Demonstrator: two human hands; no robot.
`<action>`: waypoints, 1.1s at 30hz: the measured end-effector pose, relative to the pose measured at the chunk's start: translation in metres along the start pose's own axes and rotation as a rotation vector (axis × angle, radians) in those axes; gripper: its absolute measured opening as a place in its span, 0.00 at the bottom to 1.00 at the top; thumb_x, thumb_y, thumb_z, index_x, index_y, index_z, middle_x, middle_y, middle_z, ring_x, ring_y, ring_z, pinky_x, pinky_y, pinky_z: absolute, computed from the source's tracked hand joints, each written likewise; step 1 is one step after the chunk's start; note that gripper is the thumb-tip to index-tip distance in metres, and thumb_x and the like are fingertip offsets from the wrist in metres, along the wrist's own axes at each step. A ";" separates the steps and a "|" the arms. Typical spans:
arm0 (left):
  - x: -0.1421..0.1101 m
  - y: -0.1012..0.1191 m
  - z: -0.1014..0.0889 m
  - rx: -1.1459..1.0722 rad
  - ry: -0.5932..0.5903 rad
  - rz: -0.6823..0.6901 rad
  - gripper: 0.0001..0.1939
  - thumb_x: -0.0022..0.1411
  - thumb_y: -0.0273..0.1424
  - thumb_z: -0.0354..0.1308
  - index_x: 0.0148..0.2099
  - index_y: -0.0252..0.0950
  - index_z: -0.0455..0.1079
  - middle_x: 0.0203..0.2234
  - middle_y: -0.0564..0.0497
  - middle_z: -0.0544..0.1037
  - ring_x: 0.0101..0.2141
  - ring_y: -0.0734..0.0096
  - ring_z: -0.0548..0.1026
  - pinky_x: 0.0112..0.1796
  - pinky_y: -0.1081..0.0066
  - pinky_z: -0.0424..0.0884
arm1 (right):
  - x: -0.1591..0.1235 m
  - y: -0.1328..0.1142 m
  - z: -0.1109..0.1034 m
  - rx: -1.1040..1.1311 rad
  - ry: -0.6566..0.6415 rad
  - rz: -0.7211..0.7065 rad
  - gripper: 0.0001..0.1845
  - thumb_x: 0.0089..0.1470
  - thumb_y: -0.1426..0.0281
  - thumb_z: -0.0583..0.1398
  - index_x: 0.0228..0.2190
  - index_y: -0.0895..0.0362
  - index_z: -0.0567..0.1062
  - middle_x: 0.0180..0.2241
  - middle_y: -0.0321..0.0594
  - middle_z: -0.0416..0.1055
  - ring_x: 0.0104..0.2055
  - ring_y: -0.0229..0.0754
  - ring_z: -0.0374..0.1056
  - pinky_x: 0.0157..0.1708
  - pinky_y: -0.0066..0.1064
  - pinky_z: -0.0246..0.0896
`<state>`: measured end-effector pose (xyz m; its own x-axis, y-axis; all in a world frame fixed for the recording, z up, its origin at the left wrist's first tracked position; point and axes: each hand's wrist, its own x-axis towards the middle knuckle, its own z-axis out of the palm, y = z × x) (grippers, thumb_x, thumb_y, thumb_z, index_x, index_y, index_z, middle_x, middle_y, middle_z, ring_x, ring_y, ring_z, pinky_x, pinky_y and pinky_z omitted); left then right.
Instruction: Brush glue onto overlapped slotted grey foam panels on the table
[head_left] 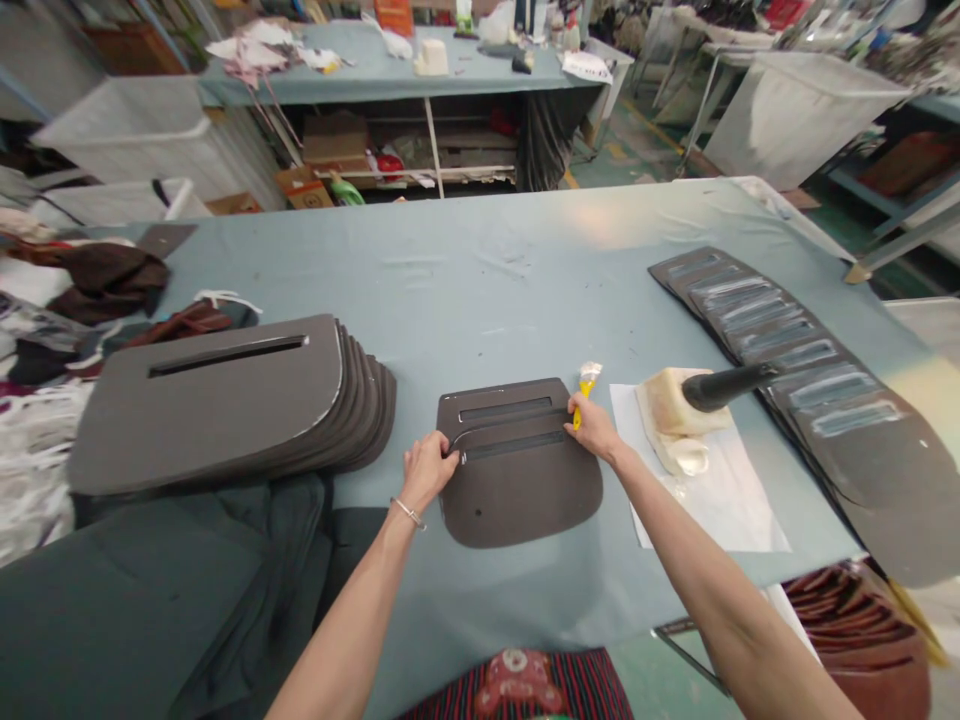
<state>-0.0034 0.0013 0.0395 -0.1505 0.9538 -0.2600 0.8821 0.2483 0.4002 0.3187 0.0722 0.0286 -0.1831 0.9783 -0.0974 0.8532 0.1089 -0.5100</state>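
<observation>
Two dark grey-brown panels with rounded corners lie overlapped on the table before me. The rear panel (553, 390) shows a long slot near its far edge; the front panel (521, 495) covers most of it and has a slot too. My left hand (429, 466) pinches the front panel's left far corner. At the right far corner, my right hand (592, 428) is closed on a yellow-handled brush (584, 385), its white-coated bristles pointing away, while the fingers also touch the panel edge. Right of it, a cream-coloured container (664, 395) with a black handle-like piece stands on white paper (742, 510).
A thick stack of slotted panels (217, 400) stands at the left beside dark fabric (172, 590) and cloth scraps. Along the right, a fanned row of slotted panels (847, 410) bears whitish smears around the slots. Another table (360, 85) and white bins stand beyond.
</observation>
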 end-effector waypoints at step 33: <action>-0.203 -0.022 0.061 0.015 -0.014 0.543 0.27 0.66 0.32 0.41 0.65 0.35 0.48 0.64 0.42 0.55 0.64 0.61 0.50 0.60 0.53 0.57 | -0.217 -0.035 0.090 0.043 0.229 -0.220 0.08 0.53 0.78 0.49 0.34 0.54 0.63 0.42 0.47 0.68 0.46 0.48 0.63 0.44 0.42 0.59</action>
<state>0.0346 -0.2080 0.0300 0.3342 0.9420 -0.0309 0.8380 -0.2820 0.4671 0.2844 -0.1597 -0.0092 -0.2418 0.9469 0.2120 0.7829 0.3194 -0.5339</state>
